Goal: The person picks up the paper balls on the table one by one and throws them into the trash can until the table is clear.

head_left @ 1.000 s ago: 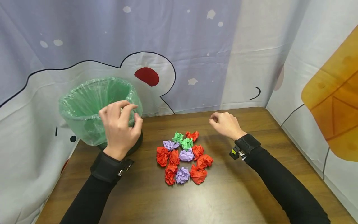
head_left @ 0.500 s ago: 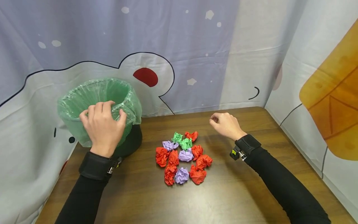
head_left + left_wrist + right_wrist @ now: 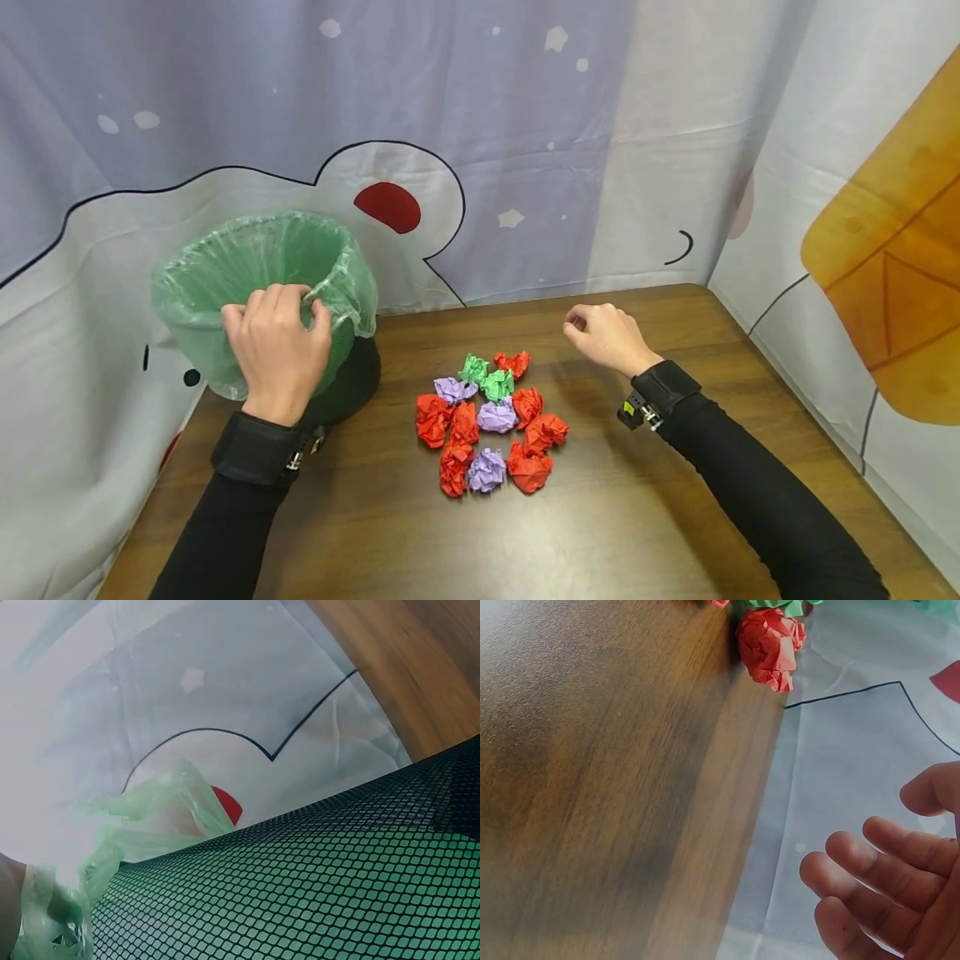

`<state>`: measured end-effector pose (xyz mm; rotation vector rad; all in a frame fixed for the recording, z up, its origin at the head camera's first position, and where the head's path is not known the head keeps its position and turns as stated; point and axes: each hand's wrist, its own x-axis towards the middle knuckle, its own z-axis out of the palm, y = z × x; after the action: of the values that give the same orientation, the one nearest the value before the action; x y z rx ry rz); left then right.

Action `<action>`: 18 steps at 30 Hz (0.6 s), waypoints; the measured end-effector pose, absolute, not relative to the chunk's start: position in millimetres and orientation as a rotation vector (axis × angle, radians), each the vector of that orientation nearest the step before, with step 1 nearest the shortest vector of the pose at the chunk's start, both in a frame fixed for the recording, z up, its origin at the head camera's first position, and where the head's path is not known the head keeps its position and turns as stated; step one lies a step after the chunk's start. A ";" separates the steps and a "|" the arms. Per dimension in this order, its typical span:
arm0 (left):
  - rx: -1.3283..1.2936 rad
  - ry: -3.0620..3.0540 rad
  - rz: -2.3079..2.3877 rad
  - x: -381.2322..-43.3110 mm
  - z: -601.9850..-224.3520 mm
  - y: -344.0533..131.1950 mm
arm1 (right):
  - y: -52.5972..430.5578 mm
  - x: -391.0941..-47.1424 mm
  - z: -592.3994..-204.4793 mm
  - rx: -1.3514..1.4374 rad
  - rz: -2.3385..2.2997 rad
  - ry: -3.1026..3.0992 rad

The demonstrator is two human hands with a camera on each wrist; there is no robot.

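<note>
A black mesh trash bin (image 3: 352, 385) stands at the back left, lined with a thin green garbage bag (image 3: 240, 258) folded over its rim. My left hand (image 3: 277, 346) grips the near rim through the bag, its fingers hooked over the edge and mostly hidden. From the left wrist, the mesh wall (image 3: 300, 892) fills the lower part, with bunched bag plastic (image 3: 169, 814) beside a finger. My right hand (image 3: 609, 335) hovers at the right with loosely curled fingers (image 3: 885, 877) and nothing in them. Left of it lie crumpled paper balls: red (image 3: 546, 433), green (image 3: 497, 385) and purple (image 3: 488, 471).
The brown wooden table (image 3: 390, 542) ends at the back against a printed fabric curtain (image 3: 525, 150). More curtain hangs along the right side. Beyond the right hand's fingers, one red ball (image 3: 771, 649) sits near the table's back edge.
My left hand has moved left and down from in front of the bin's right side to its near rim, and its fingers have closed over the bagged edge. The right hand stays put.
</note>
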<state>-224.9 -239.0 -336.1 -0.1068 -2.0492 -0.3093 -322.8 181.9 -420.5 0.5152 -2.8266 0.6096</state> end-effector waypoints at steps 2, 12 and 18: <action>-0.117 -2.053 -0.297 -222.7 -336.0 -237.0 | 182.2 -322.9 -421.0 0.520 0.606 -2.823; -0.203 -2.019 -0.333 -213.9 -334.3 -209.8 | 184.1 -320.6 -420.1 0.511 0.605 -2.823; -0.257 -2.005 -0.359 -208.6 -331.1 -194.1 | 184.6 -322.3 -417.6 0.517 0.614 -2.812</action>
<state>-208.6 -194.1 -331.1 -0.2574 -2.0048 -0.3593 -322.3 184.6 -417.6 0.5174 -2.8124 0.6142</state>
